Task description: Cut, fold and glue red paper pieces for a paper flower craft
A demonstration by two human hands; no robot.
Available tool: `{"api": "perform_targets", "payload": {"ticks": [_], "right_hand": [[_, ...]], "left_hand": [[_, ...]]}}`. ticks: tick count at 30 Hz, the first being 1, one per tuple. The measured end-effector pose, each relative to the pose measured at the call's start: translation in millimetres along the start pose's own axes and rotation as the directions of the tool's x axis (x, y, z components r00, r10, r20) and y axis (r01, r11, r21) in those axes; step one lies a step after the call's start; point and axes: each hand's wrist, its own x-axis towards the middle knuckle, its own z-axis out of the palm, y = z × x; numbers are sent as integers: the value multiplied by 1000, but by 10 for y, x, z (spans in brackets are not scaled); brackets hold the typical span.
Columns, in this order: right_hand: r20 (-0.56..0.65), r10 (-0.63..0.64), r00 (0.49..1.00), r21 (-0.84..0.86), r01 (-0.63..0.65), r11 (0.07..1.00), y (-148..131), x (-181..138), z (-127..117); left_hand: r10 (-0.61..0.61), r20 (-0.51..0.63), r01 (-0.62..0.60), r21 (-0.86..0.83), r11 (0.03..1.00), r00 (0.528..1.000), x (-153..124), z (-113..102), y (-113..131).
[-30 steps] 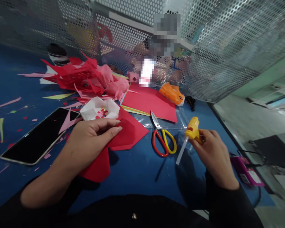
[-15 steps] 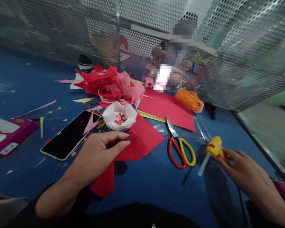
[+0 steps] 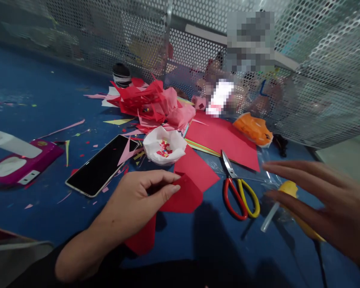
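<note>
The left hand (image 3: 139,202) has its grip closed on a folded red paper (image 3: 187,196), pinching it between thumb and fingers above the blue worktop (image 3: 180,234), near a white bowl (image 3: 162,159) of small paper scraps (image 3: 165,148). The right hand (image 3: 333,204) is open, fingers apart over a yellow glue gun (image 3: 289,189). Scissors (image 3: 233,173) lie between the two hands.

My blue table (image 3: 180,236) carries heaped red and pink paper (image 3: 151,101) by its far edge, a phone (image 3: 100,168) and purple device (image 3: 49,151) toward its left end, and scissors (image 3: 231,172). Toward its right edge a yellow glue gun (image 3: 288,189) seems to lie, partly hidden by my right hand (image 3: 327,204).
</note>
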Motion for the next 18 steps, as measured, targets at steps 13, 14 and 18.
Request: {"api": "perform_targets", "payload": {"ticks": [13, 14, 18], "right_hand": [[67, -517, 853, 10, 517, 856, -724, 1573, 1099], [66, -510, 858, -17, 512, 859, -721, 1557, 1097], [35, -467, 883, -89, 468, 879, -666, 1349, 938]], "left_hand": [[107, 28, -106, -17, 994, 994, 9, -62, -42], [116, 30, -116, -12, 993, 993, 3, -66, -45], [125, -2, -125, -62, 990, 992, 0, -108, -67]]}}
